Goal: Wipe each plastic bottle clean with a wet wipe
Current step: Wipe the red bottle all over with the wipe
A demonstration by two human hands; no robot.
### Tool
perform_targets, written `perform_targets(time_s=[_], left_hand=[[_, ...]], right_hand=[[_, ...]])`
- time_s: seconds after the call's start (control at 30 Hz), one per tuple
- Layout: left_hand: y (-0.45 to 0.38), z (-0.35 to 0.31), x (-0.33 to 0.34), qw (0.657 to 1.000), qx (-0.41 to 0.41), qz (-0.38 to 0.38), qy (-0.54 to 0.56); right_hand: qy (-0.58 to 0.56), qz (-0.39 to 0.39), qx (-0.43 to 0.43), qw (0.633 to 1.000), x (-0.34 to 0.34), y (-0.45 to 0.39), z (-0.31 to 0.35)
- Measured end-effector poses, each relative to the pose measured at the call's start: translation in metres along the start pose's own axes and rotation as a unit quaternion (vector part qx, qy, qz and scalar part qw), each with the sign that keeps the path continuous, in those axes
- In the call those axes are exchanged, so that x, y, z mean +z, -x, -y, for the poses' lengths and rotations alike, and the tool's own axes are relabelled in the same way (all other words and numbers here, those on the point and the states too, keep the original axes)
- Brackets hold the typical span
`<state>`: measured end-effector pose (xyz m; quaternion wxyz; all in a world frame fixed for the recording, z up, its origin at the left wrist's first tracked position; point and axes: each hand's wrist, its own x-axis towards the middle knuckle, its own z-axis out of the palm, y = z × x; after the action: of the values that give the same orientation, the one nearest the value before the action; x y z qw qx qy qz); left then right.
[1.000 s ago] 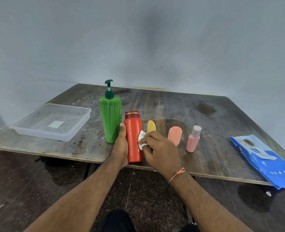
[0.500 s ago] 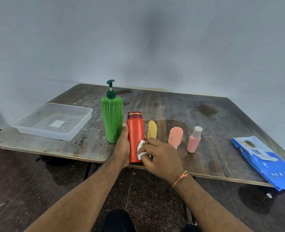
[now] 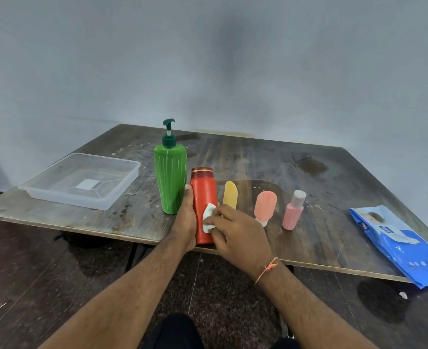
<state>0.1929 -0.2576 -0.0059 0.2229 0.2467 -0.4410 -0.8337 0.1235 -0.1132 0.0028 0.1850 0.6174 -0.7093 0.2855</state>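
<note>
Left hand (image 3: pixel 186 220) grips the red bottle (image 3: pixel 204 197) upright at the tabletop's (image 3: pixel 271 172) near edge (beside the green pump bottle (image 3: pixel 170 177)); right hand (image 3: pixel 238 233) pinches a wet wipe (image 3: pixel 208 217), seemingly pressed against it.

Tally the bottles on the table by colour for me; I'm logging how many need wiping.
Green pump bottle: 1
Red bottle, held in the left hand: 1
Yellow bottle: 1
Pink: 2, the upside-down tube and the capped bottle
Total: 5
</note>
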Motion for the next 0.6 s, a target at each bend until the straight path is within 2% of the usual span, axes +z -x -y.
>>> perform_targets(time_s=[0.17,0.23,0.43,0.6], left_hand=[[0.0,0.0,0.0,1.0,-0.008,0.025,0.011],[0.0,0.0,0.0,0.999,-0.011,0.029,0.01],[0.002,0.0,0.002,1.0,0.008,0.012,-0.014],[0.002,-0.002,0.0,1.0,0.013,0.017,0.004]], right_hand=[[0.003,0.085,-0.08,0.993,-0.005,0.008,-0.006],[0.018,0.077,-0.086,0.993,-0.007,0.004,-0.011],[0.034,-0.019,-0.04,0.998,-0.004,-0.032,-0.02],[0.001,0.018,-0.039,0.999,-0.01,-0.037,-0.02]])
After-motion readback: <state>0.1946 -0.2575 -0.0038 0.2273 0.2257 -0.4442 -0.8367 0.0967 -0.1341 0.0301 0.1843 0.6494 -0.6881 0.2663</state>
